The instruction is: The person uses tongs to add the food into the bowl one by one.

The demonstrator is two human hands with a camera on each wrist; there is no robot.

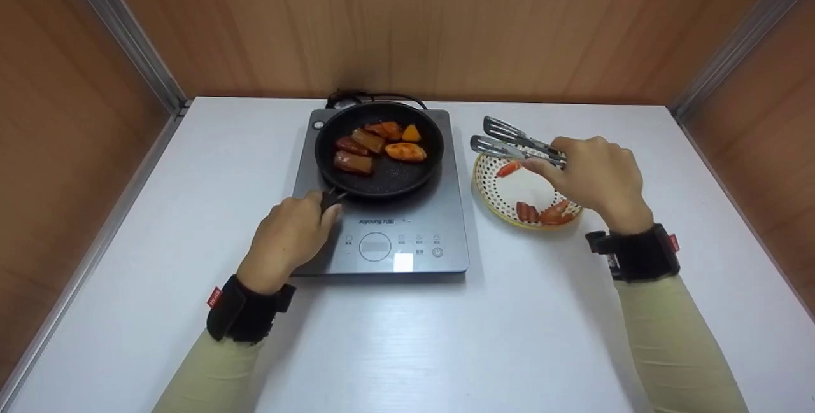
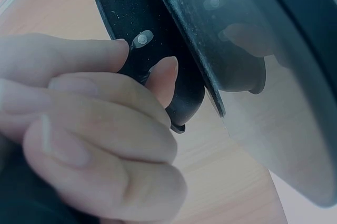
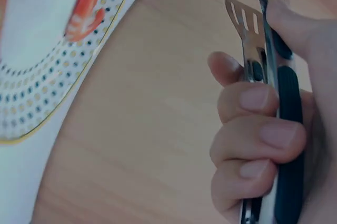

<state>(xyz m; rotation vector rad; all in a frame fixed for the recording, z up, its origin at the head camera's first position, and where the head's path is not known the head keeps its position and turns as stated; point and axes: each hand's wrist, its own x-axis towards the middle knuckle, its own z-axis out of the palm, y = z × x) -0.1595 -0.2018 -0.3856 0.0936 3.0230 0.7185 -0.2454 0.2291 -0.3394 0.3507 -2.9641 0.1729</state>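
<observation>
My left hand (image 1: pixel 290 233) grips the short black handle of the frying pan (image 1: pixel 388 181), which sits on the induction cooktop (image 1: pixel 446 209). Several pieces of food lie in the pan, among them brown slabs (image 1: pixel 354 162) and an orange piece (image 1: pixel 405 152). Metal slotted tongs (image 1: pixel 503 146) with dark grips are held in my right hand (image 1: pixel 602 174), its fingers wrapped round them. The tongs' two heads stand a little apart, with no food between them, over the back of a dotted plate (image 1: pixel 485 191). On that plate are a shrimp-like orange piece (image 3: pixel 85 13) and reddish-brown pieces (image 1: pixel 554 214).
The cooktop's control panel (image 1: pixel 395 247) faces me at its front edge. A black cord (image 1: pixel 395 96) runs behind the pan. Wood-grain panels (image 1: pixel 433 25) wall in the white table (image 1: pixel 395 336) at the back and both sides.
</observation>
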